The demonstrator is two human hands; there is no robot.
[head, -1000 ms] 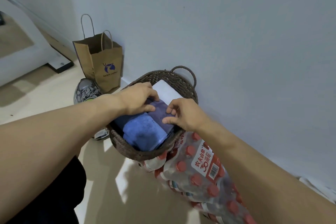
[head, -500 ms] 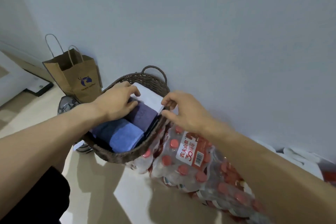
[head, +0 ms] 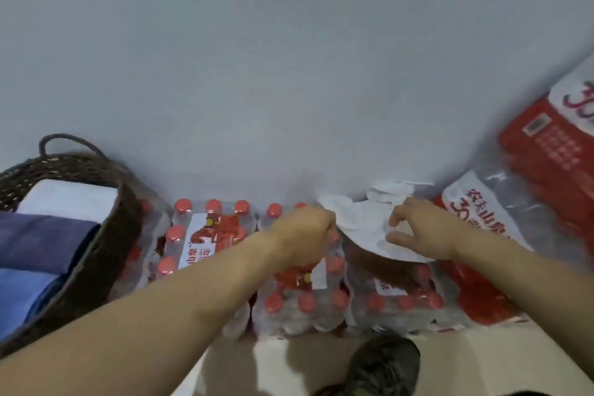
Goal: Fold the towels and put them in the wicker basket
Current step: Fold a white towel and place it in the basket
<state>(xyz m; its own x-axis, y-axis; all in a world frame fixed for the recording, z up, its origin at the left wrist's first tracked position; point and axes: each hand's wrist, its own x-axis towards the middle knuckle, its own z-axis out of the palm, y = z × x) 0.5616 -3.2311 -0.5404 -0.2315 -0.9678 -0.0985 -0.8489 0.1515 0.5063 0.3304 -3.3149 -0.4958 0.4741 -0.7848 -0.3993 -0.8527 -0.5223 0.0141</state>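
A plain pale wall [head: 289, 58] fills the top of the picture, and packs of water bottles [head: 209, 235] with red caps sit in a row along its foot.

Both hands have left the basket and moved over to the right. The left hand [head: 303, 235] is curled, gripping one edge of a white towel [head: 363, 225] in the middle of the picture. The right hand [head: 418, 230] pinches the other side of it with bent fingers. The towel lies crumpled on top of the bottle packs, touching the wall.

The wicker basket [head: 96, 251] now sits at the far left, partly cut off by the edge. Three folded towels are in it: a white one [head: 67, 204] at the back, a purple one [head: 41, 241] in the middle and a blue one [head: 22, 292] in front.

A big red pack [head: 553, 177] leans at the right edge. Bare pale floor [head: 273, 363] lies open at the bottom, beside one dark shoe [head: 382, 363].
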